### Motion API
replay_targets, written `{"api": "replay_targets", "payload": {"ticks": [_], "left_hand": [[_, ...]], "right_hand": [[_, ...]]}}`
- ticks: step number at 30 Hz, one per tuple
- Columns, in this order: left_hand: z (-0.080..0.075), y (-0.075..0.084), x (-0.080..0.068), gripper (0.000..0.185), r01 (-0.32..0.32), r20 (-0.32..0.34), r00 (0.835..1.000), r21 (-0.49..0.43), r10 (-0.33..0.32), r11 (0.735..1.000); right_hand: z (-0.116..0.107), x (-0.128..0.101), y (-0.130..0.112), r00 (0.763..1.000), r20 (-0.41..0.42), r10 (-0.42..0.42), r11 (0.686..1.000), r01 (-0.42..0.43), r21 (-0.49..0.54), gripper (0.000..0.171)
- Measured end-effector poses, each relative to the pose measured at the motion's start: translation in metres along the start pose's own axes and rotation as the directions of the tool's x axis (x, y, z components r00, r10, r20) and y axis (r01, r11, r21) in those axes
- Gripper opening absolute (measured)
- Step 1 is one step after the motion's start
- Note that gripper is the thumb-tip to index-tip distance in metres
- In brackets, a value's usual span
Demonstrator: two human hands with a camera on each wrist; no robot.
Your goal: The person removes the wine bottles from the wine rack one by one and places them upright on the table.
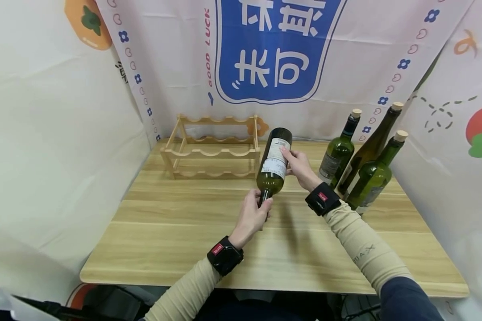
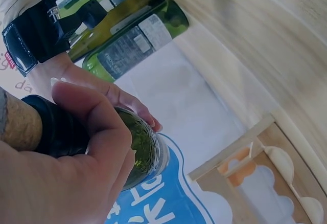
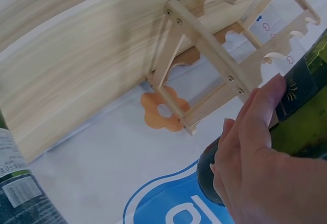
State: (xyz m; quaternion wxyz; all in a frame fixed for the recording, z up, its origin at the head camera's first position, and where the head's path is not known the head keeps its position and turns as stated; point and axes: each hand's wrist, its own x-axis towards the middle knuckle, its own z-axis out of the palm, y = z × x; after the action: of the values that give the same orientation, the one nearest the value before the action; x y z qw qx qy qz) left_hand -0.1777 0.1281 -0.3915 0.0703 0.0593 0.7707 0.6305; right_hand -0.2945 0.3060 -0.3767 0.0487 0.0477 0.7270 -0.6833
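A green wine bottle [image 1: 272, 162] is held above the table, tilted, its base toward the back wall and its neck toward the person. The left hand [image 1: 251, 213] grips the neck; in the left wrist view the cork [image 2: 19, 124] pokes out past its curled fingers. Near the base, the right hand [image 1: 301, 168] holds the body by its white label, thumb on the label and fingers around the side. A wooden wine rack [image 1: 210, 154] with scalloped rails stands just left of the bottle, with no bottle in it.
Three corked wine bottles stand upright at the right, a shorter one [image 1: 337, 154], a tall brown-green one [image 1: 365, 156] and a front one [image 1: 374, 176], close to the right forearm. Printed cloth [image 1: 176, 58] hangs behind the wooden table [image 1: 164, 240].
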Motion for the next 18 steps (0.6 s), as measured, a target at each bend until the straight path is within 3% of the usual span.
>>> {"api": "replay_targets", "payload": {"ticks": [13, 18], "left_hand": [[0.011, -0.007, 0.014, 0.028, -0.01, -0.002, 1.0, -0.007, 0.01, 1.0], [0.016, -0.012, 0.022, 0.028, 0.007, -0.003, 1.0, -0.087, -0.007, 0.996]], "right_hand": [[-0.011, 0.008, 0.008, 1.0, -0.021, 0.013, 0.996, -0.015, -0.086, 0.06], [-0.015, 0.008, 0.012, 1.0, -0.005, -0.002, 0.982, 0.001, -0.187, 0.06]]}}
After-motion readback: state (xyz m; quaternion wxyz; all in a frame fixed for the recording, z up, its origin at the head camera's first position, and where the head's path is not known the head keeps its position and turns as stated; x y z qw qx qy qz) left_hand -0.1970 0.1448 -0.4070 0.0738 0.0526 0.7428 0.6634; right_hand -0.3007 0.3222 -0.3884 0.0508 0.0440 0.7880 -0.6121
